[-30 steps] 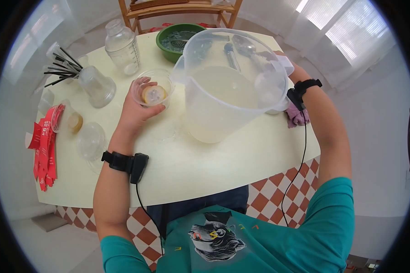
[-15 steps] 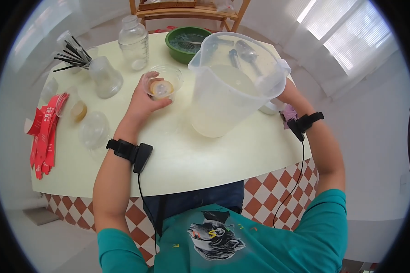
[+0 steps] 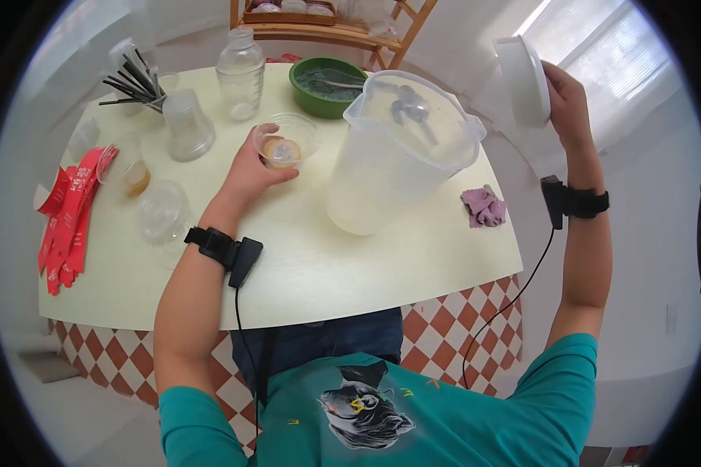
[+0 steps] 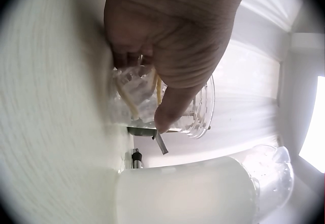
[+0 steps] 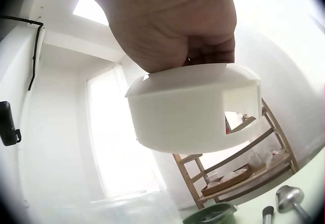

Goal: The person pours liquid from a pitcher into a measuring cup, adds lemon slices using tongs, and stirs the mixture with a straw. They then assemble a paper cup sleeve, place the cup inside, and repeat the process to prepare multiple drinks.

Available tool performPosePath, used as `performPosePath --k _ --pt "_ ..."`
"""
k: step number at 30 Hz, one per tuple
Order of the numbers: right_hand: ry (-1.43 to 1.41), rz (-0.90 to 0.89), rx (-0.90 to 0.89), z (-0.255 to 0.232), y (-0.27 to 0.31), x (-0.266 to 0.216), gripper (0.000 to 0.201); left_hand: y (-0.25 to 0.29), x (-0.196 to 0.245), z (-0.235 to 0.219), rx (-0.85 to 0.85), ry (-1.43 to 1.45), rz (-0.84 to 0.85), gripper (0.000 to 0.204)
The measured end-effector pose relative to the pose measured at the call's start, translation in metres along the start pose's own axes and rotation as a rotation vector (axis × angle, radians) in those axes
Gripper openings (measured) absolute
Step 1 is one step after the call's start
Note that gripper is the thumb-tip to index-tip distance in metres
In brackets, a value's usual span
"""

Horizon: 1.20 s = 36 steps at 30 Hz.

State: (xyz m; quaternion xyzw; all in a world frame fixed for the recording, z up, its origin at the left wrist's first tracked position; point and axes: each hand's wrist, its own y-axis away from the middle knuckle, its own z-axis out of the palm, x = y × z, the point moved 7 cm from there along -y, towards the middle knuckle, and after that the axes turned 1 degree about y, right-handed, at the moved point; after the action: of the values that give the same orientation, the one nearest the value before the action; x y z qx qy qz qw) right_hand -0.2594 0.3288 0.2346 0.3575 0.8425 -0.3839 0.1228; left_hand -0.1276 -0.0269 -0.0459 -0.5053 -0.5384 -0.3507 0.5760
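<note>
My left hand curls round a clear plastic cup standing on the table. A lemon slice and ice lie inside it; in the left wrist view my thumb presses against the cup's side. Out past the table's right edge, my right hand holds a white round plastic lid up in the air, its side wall showing a rectangular cutout. Between the hands stands a large translucent pitcher of cloudy pale liquid, its top uncovered.
Behind are a green basin and a clear shaker bottle. At left stand black straws, upturned clear cups and red paper strips. Right of the pitcher lies a purple cloth. A metal spoon lies behind the pitcher.
My right hand has left the area beside the pitcher's handle and risen to the right, lifting the white lid off the table. My left hand stays at the cup.
</note>
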Motion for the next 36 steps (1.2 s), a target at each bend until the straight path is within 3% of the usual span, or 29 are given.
performPosePath --k 1,3,6,10,12,16,20,29,31,32,34,35,36 --pt "0.005 -0.002 0.003 0.003 -0.003 -0.022 0.024 0.0 0.0 0.0 -0.002 0.003 -0.006 0.085" --pt "0.14 -0.326 -0.2 0.035 0.0 -0.079 0.023 0.0 0.0 0.001 -0.004 0.008 -0.007 0.085" --pt "0.241 -0.491 -0.358 0.082 0.012 -0.122 0.021 0.0 -0.001 0.0 -0.001 0.027 -0.003 0.085" --pt "0.257 -0.541 -0.397 0.1 0.016 -0.134 0.02 0.001 0.003 0.0 -0.019 -0.025 -0.015 0.084" --pt "0.234 -0.444 -0.457 0.098 0.014 -0.128 0.02 0.002 0.001 0.0 -0.024 -0.029 -0.026 0.083" --pt "0.248 -0.439 -0.512 0.098 0.021 -0.134 0.019 -0.001 -0.001 0.0 -0.003 -0.027 -0.012 0.083" --pt "0.23 -0.571 -0.526 0.107 0.03 -0.139 0.02 0.001 0.002 0.0 0.003 -0.025 -0.019 0.082" --pt "0.2 -0.463 -0.532 0.122 0.037 -0.111 0.02 0.001 0.001 0.0 0.009 -0.03 -0.02 0.082" --pt "-0.048 -0.405 -0.289 0.103 0.031 -0.095 0.029 0.0 0.0 0.001 0.012 -0.02 0.0 0.082" --pt "-0.048 -0.403 -0.291 0.105 0.034 -0.086 0.029 0.001 0.0 0.0 0.021 -0.008 0.021 0.082" --pt "-0.2 0.014 -0.229 0.103 0.037 -0.038 0.039 0.0 0.0 -0.001 0.012 -0.024 0.001 0.083" --pt "-0.209 0.136 -0.388 0.11 0.042 -0.024 0.045 0.0 -0.001 0.0 0.001 -0.041 -0.016 0.083" --pt "-0.206 0.142 -0.385 0.112 0.047 -0.017 0.045 0.001 -0.001 0.001 -0.007 -0.039 -0.017 0.083"
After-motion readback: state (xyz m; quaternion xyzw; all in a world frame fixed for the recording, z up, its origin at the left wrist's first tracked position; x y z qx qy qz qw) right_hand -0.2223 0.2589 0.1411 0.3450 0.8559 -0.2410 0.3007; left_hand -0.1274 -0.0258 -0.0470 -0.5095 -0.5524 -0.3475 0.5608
